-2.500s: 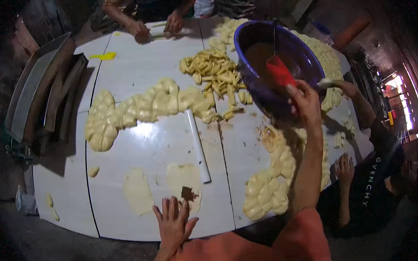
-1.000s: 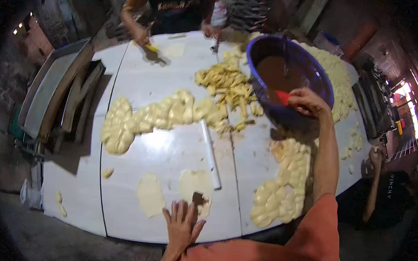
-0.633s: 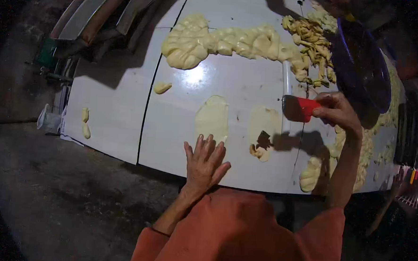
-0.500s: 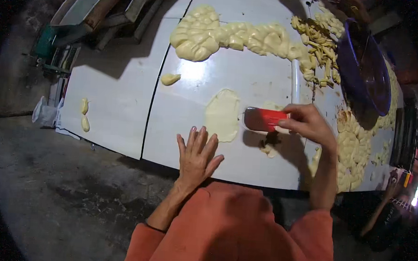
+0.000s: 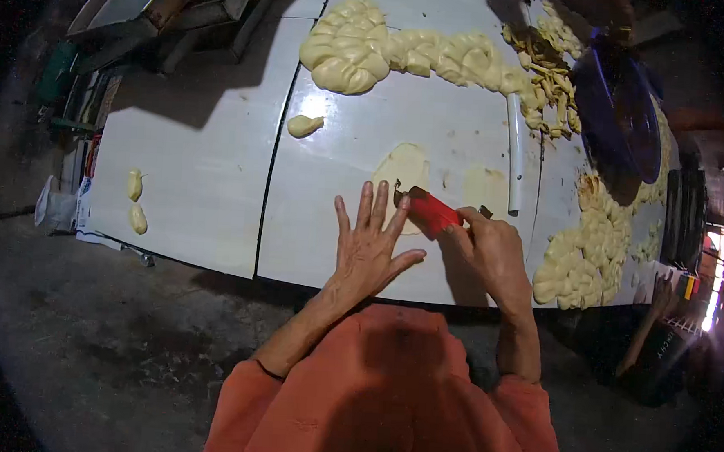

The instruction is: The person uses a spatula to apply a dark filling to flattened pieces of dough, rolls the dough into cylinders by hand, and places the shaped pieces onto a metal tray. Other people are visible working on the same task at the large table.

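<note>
A thin oval sheet of pale dough [image 5: 405, 159] lies flat on the white tabletop in front of me. My left hand [image 5: 369, 247] has its fingers spread, palm down, at the sheet's lower left edge; whether it touches is unclear. In my right hand [image 5: 491, 253] is a red scraper [image 5: 435, 213], its far edge over the dough. A small dark smear [image 5: 398, 187] shows at that edge, beside my left fingertips. Another thin pale patch [image 5: 485, 187] is on the table beyond my right hand, with a white rolling pin [image 5: 515, 156] to its right.
Dough lumps [image 5: 351, 49] run along the far side, and more pieces [image 5: 594, 246] cover the right. Dough strips [image 5: 553, 89] lie near a purple basin [image 5: 618, 108]. A single piece [image 5: 305, 126] sits left of centre, two more [image 5: 136, 185] far left. Metal trays [image 5: 157, 2] stand upper left.
My right hand has brought the red scraper left and over the dough sheet. My left hand has shifted right and farther up, closer to the scraper. The view has moved slightly.
</note>
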Action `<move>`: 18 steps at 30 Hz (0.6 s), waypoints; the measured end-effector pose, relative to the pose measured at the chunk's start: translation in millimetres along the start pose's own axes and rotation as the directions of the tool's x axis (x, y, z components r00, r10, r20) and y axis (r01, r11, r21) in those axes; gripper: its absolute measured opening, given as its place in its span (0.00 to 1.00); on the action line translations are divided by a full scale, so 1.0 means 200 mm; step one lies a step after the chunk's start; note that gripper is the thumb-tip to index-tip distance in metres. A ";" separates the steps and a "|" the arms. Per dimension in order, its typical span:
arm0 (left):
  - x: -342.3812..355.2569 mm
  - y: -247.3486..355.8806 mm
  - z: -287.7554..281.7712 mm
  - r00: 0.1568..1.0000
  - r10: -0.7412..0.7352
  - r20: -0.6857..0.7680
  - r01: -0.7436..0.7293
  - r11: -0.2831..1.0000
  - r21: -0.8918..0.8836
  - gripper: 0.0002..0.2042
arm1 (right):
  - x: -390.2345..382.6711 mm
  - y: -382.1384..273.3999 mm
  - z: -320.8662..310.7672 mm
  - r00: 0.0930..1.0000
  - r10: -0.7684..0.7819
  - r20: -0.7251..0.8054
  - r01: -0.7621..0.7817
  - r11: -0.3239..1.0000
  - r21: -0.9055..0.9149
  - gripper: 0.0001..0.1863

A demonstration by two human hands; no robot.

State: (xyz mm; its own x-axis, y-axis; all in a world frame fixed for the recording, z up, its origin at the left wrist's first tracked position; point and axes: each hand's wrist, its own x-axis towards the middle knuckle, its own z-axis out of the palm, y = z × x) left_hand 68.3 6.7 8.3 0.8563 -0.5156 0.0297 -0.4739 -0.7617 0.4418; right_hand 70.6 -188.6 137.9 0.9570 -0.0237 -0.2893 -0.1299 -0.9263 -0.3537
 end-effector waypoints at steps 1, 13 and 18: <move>0.00 -0.01 -0.01 1.000 -0.021 0.009 0.021 1.000 0.012 0.46 | 0.00 0.04 0.01 1.000 0.010 -0.014 -0.010 1.000 -0.015 0.15; -0.09 -0.04 -0.02 0.999 -0.052 0.009 0.052 0.998 0.037 0.42 | -0.03 0.07 0.14 0.992 0.017 -0.129 -0.009 0.998 0.061 0.15; -0.12 -0.06 -0.02 0.999 -0.051 0.007 0.051 0.997 0.055 0.40 | 0.01 0.07 0.16 0.983 0.017 -0.182 0.002 0.995 0.100 0.14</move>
State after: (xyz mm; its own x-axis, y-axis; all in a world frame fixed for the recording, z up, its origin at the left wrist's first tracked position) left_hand 54.8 29.6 5.8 0.8780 -0.4787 0.0009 -0.4405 -0.8072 0.3929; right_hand 62.9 -189.0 104.9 0.9859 -0.1074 -0.1280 -0.1536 -0.8841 -0.4414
